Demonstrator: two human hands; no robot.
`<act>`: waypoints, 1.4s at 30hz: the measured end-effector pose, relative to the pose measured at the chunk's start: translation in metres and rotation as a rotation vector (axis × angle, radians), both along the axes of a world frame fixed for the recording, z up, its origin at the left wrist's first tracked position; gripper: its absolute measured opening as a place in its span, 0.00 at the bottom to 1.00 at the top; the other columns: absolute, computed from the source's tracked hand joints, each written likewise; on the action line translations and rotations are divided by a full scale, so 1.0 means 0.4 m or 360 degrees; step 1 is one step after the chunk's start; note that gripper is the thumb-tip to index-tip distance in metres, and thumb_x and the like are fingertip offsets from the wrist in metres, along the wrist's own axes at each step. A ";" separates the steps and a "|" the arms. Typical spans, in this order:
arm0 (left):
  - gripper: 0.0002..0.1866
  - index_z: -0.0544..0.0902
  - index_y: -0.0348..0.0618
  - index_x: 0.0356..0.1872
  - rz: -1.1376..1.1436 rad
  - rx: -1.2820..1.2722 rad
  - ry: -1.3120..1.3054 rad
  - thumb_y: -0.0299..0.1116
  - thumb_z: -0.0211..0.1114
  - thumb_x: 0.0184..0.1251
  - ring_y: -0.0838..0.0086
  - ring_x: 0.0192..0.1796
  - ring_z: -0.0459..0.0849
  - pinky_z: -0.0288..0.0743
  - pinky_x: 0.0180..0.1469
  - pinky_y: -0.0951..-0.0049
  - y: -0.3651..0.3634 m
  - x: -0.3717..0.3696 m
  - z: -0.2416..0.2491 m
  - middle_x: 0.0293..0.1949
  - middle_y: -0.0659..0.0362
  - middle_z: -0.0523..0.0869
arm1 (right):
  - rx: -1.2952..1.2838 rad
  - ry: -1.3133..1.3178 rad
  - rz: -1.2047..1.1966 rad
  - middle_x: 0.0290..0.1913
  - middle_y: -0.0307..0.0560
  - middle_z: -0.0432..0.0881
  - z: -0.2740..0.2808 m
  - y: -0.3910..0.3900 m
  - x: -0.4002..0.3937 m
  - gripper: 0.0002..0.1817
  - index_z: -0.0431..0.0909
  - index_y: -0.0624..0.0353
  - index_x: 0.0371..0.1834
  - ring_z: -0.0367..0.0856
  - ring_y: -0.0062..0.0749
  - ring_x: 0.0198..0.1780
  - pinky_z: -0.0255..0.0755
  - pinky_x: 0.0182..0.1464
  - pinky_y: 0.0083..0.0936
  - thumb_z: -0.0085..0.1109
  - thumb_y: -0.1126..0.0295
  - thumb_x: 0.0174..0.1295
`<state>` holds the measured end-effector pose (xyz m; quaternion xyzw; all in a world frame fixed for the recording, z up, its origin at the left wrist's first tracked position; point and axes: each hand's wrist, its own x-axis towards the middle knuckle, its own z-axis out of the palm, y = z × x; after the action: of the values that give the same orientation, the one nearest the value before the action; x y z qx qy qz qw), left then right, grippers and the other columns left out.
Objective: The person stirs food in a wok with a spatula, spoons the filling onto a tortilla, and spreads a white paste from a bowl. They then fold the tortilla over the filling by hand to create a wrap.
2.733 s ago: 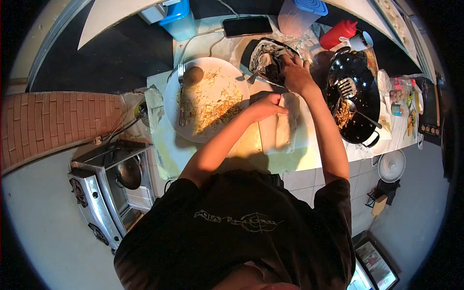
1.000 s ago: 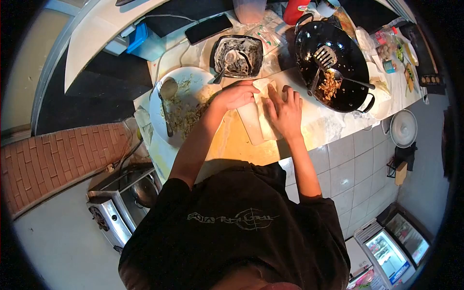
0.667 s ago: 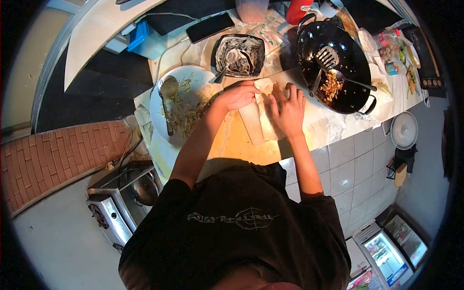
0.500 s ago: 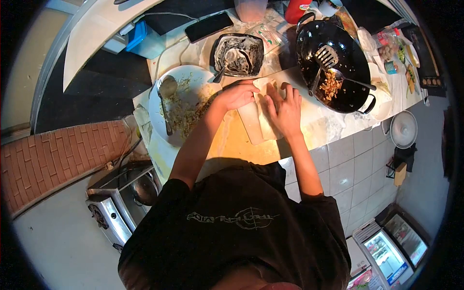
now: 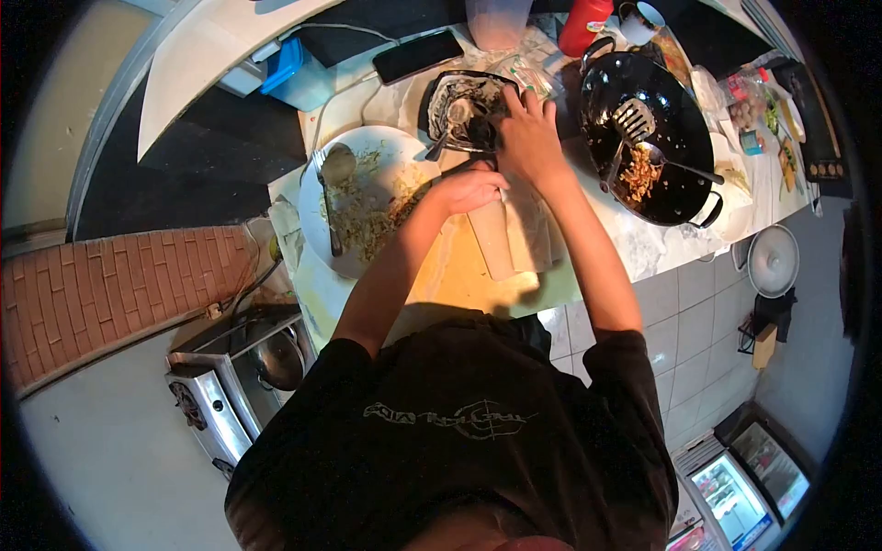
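A pale, thin folded dough wrapper (image 5: 491, 241) lies on the yellow-lit worktop in front of me. My left hand (image 5: 469, 191) is closed at its far end, fingertips pinching the edge. A second pale sheet (image 5: 531, 230) lies alongside, partly under my right forearm's shadow. My right hand (image 5: 530, 138) reaches over the right rim of a black square bowl (image 5: 432, 99) smeared with whitish paste, fingers apart and its tips partly hidden. To the left, a large white plate (image 5: 312, 216) holds a shredded vegetable filling, a fork (image 5: 328, 207) and a spoon (image 5: 338, 165).
A black wok (image 5: 684, 119) with a slotted spatula (image 5: 634, 119), a spoon and chopped brown food (image 5: 640, 174) stands to the right. Behind are a phone (image 5: 418, 57), a red bottle (image 5: 583, 28) and a clear container (image 5: 496, 23). A gas stove (image 5: 207, 413) stands lower left.
My right hand has left the wrapper and moved up to the black bowl. My left hand stays at the wrapper's far end. The view has shifted slightly.
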<state>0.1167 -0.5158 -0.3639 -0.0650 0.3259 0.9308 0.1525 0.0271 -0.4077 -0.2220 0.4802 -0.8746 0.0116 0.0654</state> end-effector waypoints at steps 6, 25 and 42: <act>0.09 0.76 0.49 0.29 -0.0048 -0.0139 -0.0105 0.20 0.65 0.58 0.78 0.37 0.81 0.72 0.44 0.75 0.002 0.012 0.062 0.29 0.66 0.80 | 0.0377 0.0099 0.0078 0.68 0.42 0.65 -0.056 -0.108 -0.072 0.20 0.83 0.42 0.56 0.59 0.44 0.71 0.53 0.68 0.55 0.52 0.65 0.61; 0.13 0.77 0.47 0.45 -0.0130 -0.0163 0.0013 0.22 0.63 0.60 0.80 0.50 0.80 0.73 0.56 0.75 0.008 0.000 0.009 0.46 0.65 0.83 | 0.0297 -0.0022 0.0278 0.69 0.47 0.63 -0.098 -0.133 -0.113 0.30 0.80 0.35 0.62 0.63 0.46 0.66 0.59 0.64 0.50 0.54 0.75 0.54; 0.23 0.76 0.40 0.57 -0.0233 -0.0247 0.0211 0.17 0.59 0.59 0.75 0.59 0.79 0.71 0.62 0.72 0.001 0.008 0.060 0.55 0.60 0.83 | -0.0652 -0.1017 0.0253 0.44 0.51 0.68 0.074 0.074 -0.012 0.23 0.83 0.55 0.47 0.70 0.46 0.51 0.65 0.59 0.33 0.52 0.86 0.48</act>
<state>0.1199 -0.5154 -0.3399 0.0090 0.4102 0.8914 0.1926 0.0221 -0.3780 -0.1925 0.4957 -0.7905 0.3402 -0.1170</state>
